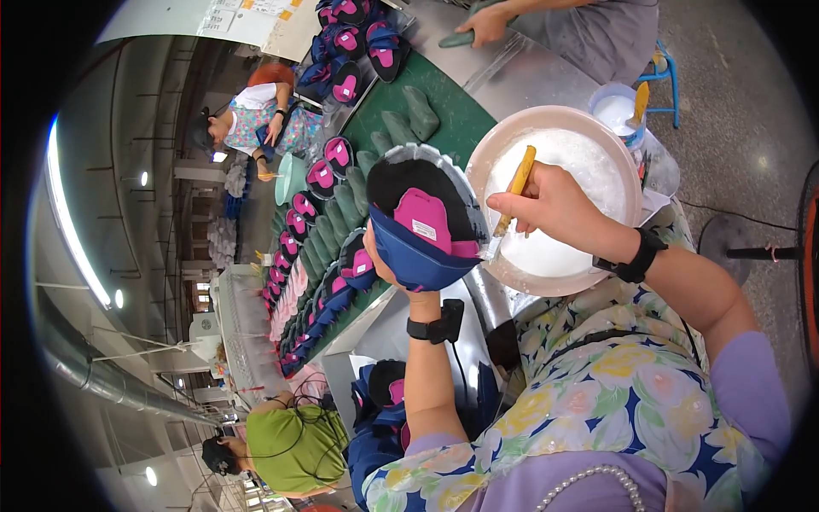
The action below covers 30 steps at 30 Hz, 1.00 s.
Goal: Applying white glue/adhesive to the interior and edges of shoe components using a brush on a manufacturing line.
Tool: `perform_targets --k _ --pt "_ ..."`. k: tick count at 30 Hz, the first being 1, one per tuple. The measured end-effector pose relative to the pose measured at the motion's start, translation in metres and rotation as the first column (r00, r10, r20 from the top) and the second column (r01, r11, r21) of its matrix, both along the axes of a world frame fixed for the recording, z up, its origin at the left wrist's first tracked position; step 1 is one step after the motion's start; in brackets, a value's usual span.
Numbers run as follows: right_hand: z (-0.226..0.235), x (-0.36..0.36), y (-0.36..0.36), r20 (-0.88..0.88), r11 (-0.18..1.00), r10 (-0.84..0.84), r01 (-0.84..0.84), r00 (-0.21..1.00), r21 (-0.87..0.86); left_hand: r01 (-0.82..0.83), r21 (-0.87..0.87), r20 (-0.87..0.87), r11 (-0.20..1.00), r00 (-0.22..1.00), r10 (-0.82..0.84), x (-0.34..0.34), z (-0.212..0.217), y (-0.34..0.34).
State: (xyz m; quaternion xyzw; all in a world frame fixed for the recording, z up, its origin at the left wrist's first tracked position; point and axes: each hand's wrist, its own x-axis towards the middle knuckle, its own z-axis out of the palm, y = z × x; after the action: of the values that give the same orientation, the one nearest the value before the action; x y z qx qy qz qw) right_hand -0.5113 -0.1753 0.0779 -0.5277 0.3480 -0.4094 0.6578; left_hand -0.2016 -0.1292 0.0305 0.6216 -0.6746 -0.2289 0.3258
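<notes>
My left hand (377, 258), closed, holds up a navy blue shoe upper (426, 260) with a black inside, a pale rim and a bright pink lining piece (420, 213). Most of its fingers are hidden behind the upper. A yellow-handled brush (521, 171) is gripped in my right hand (550, 198), its bristles pointing down at the right edge of the upper. Directly beyond and beneath that hand stands a wide pale pink basin (633, 162) of white liquid. White residue marks the brush end.
A green conveyor belt (461, 119) carries grey-green shoe lasts (418, 113) and several blue-and-pink uppers. More uppers (388, 384) are piled beside my left forearm. A small white bucket (612, 111) holds another yellow-handled brush. Co-workers sit along the line; one hand (488, 26) holds a last.
</notes>
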Motion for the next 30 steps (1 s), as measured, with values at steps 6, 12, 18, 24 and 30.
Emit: perform_targets --k 6,12,18,24,30 --pt "0.004 -0.013 -0.010 0.094 0.871 -0.035 0.077 0.995 -0.485 0.153 0.078 -0.366 0.985 0.924 -0.115 0.015 0.015 0.020" --pt "0.014 0.001 0.002 0.189 0.522 0.121 0.100 0.974 -0.847 0.549 0.030 -0.994 0.835 0.100 -0.031 -0.024 -0.016 0.041" --pt "0.002 0.021 -0.014 -0.009 0.311 -0.017 -0.003 1.000 -0.950 0.462 0.067 -0.984 0.884 0.179 -0.019 -0.050 -0.039 0.041" --pt "-0.007 -0.012 -0.024 -0.186 0.577 0.042 -0.176 0.982 -0.797 0.327 0.083 -0.972 0.941 0.234 0.004 -0.038 -0.027 0.034" --pt "0.013 -0.033 -0.022 -0.117 0.704 0.040 -0.111 0.992 -0.702 0.209 0.112 -0.957 0.971 0.286 0.049 -0.019 -0.009 0.061"
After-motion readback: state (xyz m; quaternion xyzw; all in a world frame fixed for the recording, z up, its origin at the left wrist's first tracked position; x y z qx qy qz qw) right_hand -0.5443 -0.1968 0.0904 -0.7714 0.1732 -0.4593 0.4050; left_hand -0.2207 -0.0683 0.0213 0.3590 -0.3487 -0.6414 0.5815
